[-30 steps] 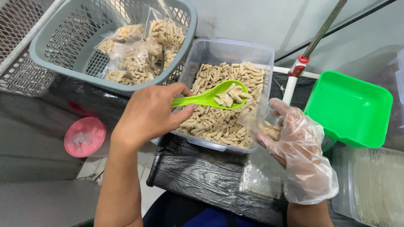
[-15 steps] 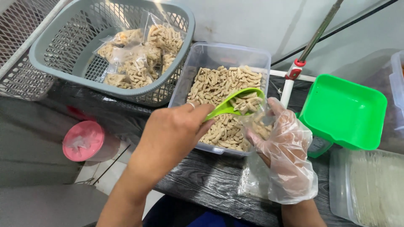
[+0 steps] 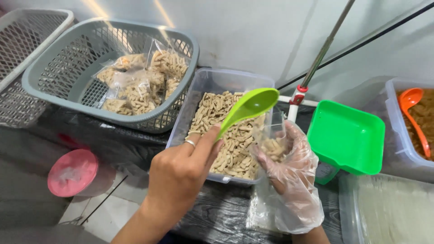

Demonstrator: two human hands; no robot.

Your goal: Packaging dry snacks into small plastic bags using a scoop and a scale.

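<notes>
My bare left hand [image 3: 181, 174] grips the handle of the green plastic scoop [image 3: 247, 108], its bowl tipped over the small clear bag [image 3: 271, 140] that my gloved right hand [image 3: 289, 180] clasps open, a few tan snack sticks inside. Both hover above the clear tub of snack sticks [image 3: 226, 131]. Filled bags lie in the grey basket [image 3: 108, 77] at left; a green tray [image 3: 346, 135] sits right.

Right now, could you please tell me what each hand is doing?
Left hand: closed on the green scoop.
Right hand: gloved, holding a clear bag.
</notes>
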